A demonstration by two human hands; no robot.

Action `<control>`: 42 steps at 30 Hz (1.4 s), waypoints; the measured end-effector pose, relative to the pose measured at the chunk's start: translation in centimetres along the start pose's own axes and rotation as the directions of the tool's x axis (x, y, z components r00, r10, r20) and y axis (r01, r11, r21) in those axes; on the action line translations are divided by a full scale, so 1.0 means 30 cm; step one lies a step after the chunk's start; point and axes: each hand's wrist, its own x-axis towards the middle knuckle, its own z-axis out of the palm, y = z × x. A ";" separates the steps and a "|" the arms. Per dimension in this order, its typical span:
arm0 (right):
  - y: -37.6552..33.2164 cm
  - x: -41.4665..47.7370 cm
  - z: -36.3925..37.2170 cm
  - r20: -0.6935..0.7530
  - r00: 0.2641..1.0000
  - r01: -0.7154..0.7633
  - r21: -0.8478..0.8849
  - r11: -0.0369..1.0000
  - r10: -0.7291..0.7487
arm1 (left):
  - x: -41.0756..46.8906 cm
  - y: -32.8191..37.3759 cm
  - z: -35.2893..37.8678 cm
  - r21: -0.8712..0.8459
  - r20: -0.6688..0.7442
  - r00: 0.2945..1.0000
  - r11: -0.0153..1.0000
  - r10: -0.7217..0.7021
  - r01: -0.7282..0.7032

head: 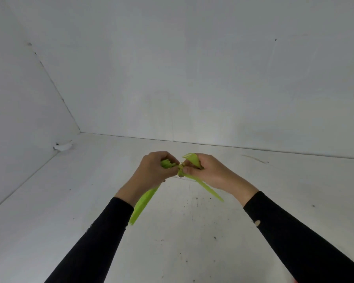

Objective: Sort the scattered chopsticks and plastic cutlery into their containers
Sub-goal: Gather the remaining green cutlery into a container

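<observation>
White table point(49, 201), forks point(143, 203) in left hand point(151, 170)

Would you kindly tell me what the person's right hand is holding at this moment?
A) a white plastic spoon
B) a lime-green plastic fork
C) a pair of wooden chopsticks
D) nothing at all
B: the right hand grips a lime-green plastic fork, its tines showing above the fingers, while the left hand holds a bundle of green plastic cutlery.
</observation>
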 end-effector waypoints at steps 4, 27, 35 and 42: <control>-0.013 -0.095 -0.037 -0.046 0.997 -0.048 0.255 0.966 0.062 | -0.023 0.046 0.061 -0.421 -0.039 0.991 0.902 -0.126 0.098; 0.131 -0.522 -0.304 -0.275 0.791 -0.275 0.639 0.719 0.547 | -0.082 0.360 0.592 -0.783 -0.005 0.985 0.613 -0.174 0.105; 0.176 -0.675 -0.391 -0.337 0.847 -0.120 0.632 0.765 0.411 | -0.099 0.447 0.698 -0.643 0.171 0.985 0.752 -0.040 0.142; 0.200 -0.712 -0.348 -0.606 0.754 -0.144 0.223 0.964 0.253 | -0.078 0.506 0.781 -0.761 0.236 0.961 0.588 -0.143 0.275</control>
